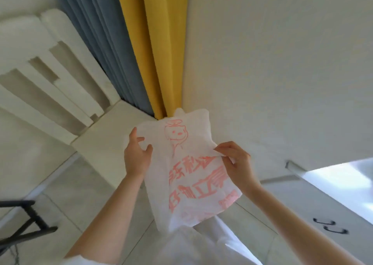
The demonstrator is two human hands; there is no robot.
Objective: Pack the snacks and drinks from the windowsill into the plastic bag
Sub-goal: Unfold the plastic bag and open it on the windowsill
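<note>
Both hands hold the plastic bag (189, 176) in the air before the curtain (159, 49). The left hand (137, 155) grips one edge; the right hand (236, 162) pinches the opposite edge. The bag appears flat and empty — packing not yet begun. Snacks, drinks and windowsill are out of view — every item remains to be packed.

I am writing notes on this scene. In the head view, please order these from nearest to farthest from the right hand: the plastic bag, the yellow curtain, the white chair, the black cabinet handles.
1. plastic bag: pinched by the right hand itself.
2. yellow curtain: above, to the left.
3. black cabinet handles: lower right; too close to the curtain to call.
4. white chair: far left.
</note>
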